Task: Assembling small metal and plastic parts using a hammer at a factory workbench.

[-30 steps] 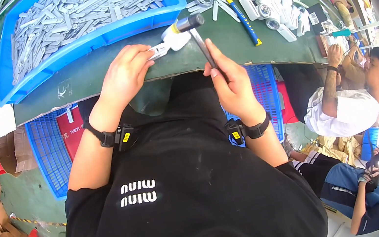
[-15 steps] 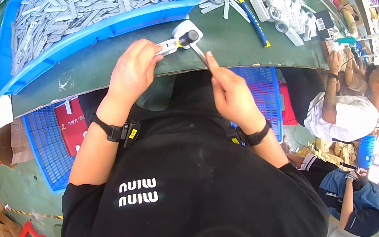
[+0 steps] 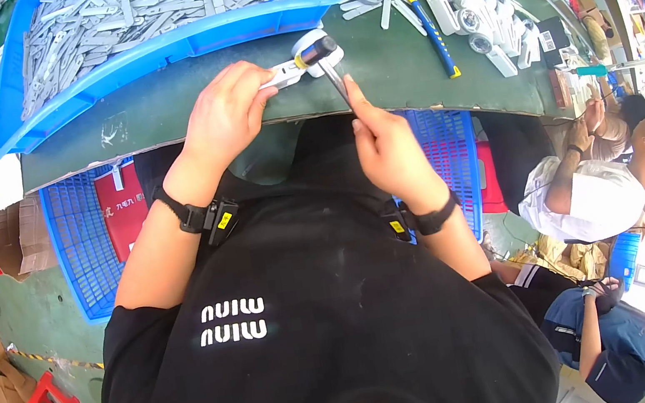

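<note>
My left hand (image 3: 228, 111) is closed around the narrow arm of a white part with a rounded end (image 3: 308, 38), near the bench's front edge. Gripped by its metal shaft in my right hand (image 3: 390, 140) is a small mallet (image 3: 320, 51) with a black head and a yellow band. The mallet head lies over the rounded end and covers some of it; whether they touch, I cannot tell. My left fingers hide much of the part's arm.
Behind my hands stands a blue tray (image 3: 172, 50) heaped with grey flat strips. To the right on the green bench (image 3: 149, 117) lie a yellow-and-blue-handled hammer (image 3: 430, 31), loose strips and several white parts (image 3: 471, 18). A blue crate (image 3: 82, 256) stands below; co-workers sit at right.
The mallet head has shifted slightly up and tilted over the rounded end. The white part and my left hand have moved a little away from me. Both grips stay the same.
</note>
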Demonstrator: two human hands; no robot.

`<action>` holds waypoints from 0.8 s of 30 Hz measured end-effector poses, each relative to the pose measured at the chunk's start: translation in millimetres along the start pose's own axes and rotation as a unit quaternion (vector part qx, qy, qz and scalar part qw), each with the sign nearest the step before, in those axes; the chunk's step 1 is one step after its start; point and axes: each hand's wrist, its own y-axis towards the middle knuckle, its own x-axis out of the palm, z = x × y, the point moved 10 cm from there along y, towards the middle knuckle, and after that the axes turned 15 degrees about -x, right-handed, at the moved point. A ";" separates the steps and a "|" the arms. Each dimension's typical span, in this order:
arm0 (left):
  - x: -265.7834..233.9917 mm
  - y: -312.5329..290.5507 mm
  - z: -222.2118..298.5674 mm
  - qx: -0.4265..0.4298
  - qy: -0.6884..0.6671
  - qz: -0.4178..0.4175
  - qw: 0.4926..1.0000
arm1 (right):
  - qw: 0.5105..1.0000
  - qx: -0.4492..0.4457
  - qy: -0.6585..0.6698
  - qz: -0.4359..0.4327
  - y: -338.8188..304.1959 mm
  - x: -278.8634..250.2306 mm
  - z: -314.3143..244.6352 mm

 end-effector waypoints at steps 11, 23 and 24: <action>-0.9 -0.8 -9.5 -0.021 -0.007 0.002 1.000 | 0.996 -0.001 0.020 0.092 6.2 -21.9 -25.9; -2.3 1.7 -30.7 -0.140 -0.089 -0.020 0.986 | 0.984 0.000 0.048 0.172 -10.9 -33.6 -23.7; -0.9 3.2 -33.0 -0.152 -0.083 -0.031 0.984 | 0.982 -0.093 -0.078 0.148 -4.3 -25.9 -31.4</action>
